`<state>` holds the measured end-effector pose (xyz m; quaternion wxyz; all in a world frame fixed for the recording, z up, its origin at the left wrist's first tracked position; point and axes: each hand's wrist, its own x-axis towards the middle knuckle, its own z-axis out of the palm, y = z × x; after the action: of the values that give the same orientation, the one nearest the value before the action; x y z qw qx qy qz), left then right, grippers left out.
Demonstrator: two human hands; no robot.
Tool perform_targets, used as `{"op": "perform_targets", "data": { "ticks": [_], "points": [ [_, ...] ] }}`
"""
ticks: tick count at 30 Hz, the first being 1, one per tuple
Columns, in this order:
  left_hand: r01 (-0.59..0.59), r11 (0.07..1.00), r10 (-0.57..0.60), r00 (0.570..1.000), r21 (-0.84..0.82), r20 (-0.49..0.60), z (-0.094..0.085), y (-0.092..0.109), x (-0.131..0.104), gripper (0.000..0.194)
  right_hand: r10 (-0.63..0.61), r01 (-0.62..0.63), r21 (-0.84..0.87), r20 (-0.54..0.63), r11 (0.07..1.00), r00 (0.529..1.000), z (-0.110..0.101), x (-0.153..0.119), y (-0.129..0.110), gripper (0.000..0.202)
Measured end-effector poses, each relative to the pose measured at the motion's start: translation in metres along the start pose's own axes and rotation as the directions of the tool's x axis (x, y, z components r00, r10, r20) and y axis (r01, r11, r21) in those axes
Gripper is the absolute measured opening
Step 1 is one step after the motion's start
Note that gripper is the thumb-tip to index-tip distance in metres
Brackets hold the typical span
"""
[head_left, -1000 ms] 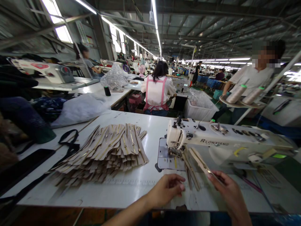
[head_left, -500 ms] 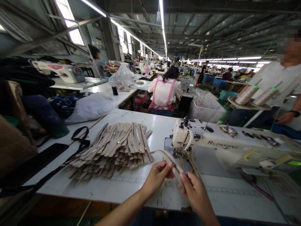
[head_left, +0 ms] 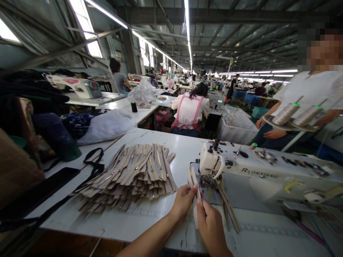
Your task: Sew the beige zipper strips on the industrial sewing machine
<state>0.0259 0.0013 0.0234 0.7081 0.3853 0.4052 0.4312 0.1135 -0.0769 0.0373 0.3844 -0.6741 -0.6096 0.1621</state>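
Both hands pinch one beige zipper strip (head_left: 192,177) in front of the sewing machine (head_left: 241,167). My left hand (head_left: 184,200) is closed on its middle, and my right hand (head_left: 208,220) grips it lower down, nearer the table edge. The strip's upper end stands just left of the needle area. More zipper strips (head_left: 232,210) hang from beneath the machine head and lie to the right of my right hand. A large fanned pile of beige zippers (head_left: 136,175) with gold teeth rests on the white table (head_left: 139,223), left of my hands.
Two thread cones (head_left: 286,113) stand behind the machine. A dark phone-like slab (head_left: 43,189) and black straps (head_left: 93,160) are at the left, with a white plastic bag (head_left: 107,125) behind. One person in a pink apron (head_left: 189,109) sits ahead; another (head_left: 316,89) stands at right.
The held strip has swung more upright and its far end has come away from the pile. My right hand has moved slightly left and down. The standing person's hands have come closer together.
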Motion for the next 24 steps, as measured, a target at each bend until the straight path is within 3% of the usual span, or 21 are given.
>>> {"op": "perform_targets", "data": {
  "ticks": [5,7,11,16,20,24],
  "points": [
    [-0.081,0.996,0.086,0.983,0.039,-0.16,-0.012,0.006,0.028,0.055,-0.078,0.079,-0.048,0.029,0.996,0.997,0.008,-0.021,0.003,0.046],
    [-0.129,0.979,0.154,0.975,0.156,-0.16,-0.018,0.011,0.038,0.056,-0.077,0.078,-0.053,0.024,0.996,0.997,0.014,-0.029,0.007,0.046],
    [-0.233,0.809,0.284,0.959,0.539,-0.012,-0.03,0.026,0.057,0.054,-0.019,0.02,-0.002,0.071,1.0,0.997,0.02,-0.027,0.016,0.043],
    [-0.31,0.54,0.329,0.933,0.783,0.144,-0.042,0.037,0.066,0.023,0.101,-0.104,-0.072,-0.041,0.992,0.994,0.024,0.005,0.033,0.04],
    [-0.47,0.38,0.29,0.878,0.797,0.38,-0.043,0.031,0.058,0.017,0.118,-0.123,-0.236,-0.035,0.964,0.992,0.025,0.022,0.047,0.034],
    [-0.659,0.32,0.2,0.749,0.68,0.632,-0.037,0.02,0.057,0.012,0.069,-0.085,-0.24,-0.076,0.967,0.995,0.022,0.025,0.056,0.03]
  ]
}}
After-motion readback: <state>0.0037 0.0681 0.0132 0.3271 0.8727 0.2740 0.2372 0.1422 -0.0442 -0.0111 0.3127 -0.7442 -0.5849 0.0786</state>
